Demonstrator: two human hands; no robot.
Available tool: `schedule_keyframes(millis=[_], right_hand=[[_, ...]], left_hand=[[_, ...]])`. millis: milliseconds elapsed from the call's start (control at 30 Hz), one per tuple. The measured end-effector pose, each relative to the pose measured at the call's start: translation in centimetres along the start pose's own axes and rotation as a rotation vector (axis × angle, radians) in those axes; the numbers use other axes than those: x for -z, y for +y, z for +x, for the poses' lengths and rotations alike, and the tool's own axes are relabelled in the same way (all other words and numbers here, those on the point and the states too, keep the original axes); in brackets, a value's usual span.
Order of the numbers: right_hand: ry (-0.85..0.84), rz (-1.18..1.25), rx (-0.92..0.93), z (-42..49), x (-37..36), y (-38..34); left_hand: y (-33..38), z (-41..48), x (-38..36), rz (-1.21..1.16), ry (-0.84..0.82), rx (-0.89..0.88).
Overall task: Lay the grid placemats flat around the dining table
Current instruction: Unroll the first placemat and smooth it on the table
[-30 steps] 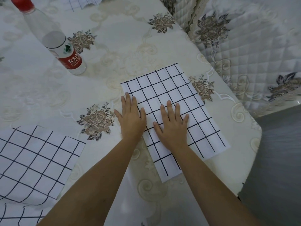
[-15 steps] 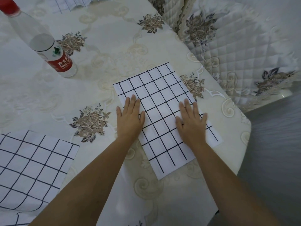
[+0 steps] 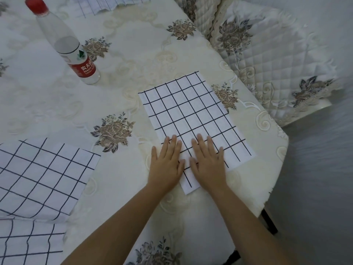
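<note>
Both the left hand [image 3: 166, 165] and right hand [image 3: 208, 163] lie open-palmed on the near end of the grid placemat [image 3: 191, 115] at the table's right edge, gripping nothing; it looks thin, limp and best smoothed from its edges.

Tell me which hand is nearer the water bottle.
Left. The left hand lies flat on the placemat's near left edge, below the water bottle; the right hand lies beside it, farther right.

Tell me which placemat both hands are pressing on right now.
The middle placemat, right of the water bottle. Left hand and right hand lie flat on its near end; the other placemats are untouched.
</note>
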State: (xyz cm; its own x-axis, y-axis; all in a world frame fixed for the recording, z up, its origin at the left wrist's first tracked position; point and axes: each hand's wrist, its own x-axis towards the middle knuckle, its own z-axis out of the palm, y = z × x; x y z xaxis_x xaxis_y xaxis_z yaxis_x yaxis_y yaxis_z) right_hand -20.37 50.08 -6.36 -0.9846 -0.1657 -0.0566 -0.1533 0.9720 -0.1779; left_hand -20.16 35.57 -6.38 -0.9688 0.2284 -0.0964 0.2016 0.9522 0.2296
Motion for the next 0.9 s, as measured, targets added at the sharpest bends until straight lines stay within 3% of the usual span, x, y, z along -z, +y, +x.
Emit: schedule_keyframes(millis=[200, 333, 467, 700, 900], right_hand=[[-0.039, 0.008, -0.139, -0.5, 1.1, 3.8], [-0.081, 0.119, -0.207, -0.8, 1.7, 2.7], [-0.084, 0.224, -0.086, -2.2, 2.6, -1.7], [-0.147, 0.342, 0.065, -5.1, 2.3, -9.1], [-0.173, 0.384, 0.094, -7.5, 1.7, -15.3]], left_hand=[[-1.4, -2.5, 0.6, -0.003, -0.05, 0.06], [-1.3, -4.0, 1.0, -0.261, 0.008, 0.124], [-1.4, -5.8, 1.7, -0.506, 0.16, 0.181], [-3.6, -9.3, 3.7, -0.723, 0.228, 0.29], [-8.2, -14.7, 5.8, -0.763, 0.187, 0.431]])
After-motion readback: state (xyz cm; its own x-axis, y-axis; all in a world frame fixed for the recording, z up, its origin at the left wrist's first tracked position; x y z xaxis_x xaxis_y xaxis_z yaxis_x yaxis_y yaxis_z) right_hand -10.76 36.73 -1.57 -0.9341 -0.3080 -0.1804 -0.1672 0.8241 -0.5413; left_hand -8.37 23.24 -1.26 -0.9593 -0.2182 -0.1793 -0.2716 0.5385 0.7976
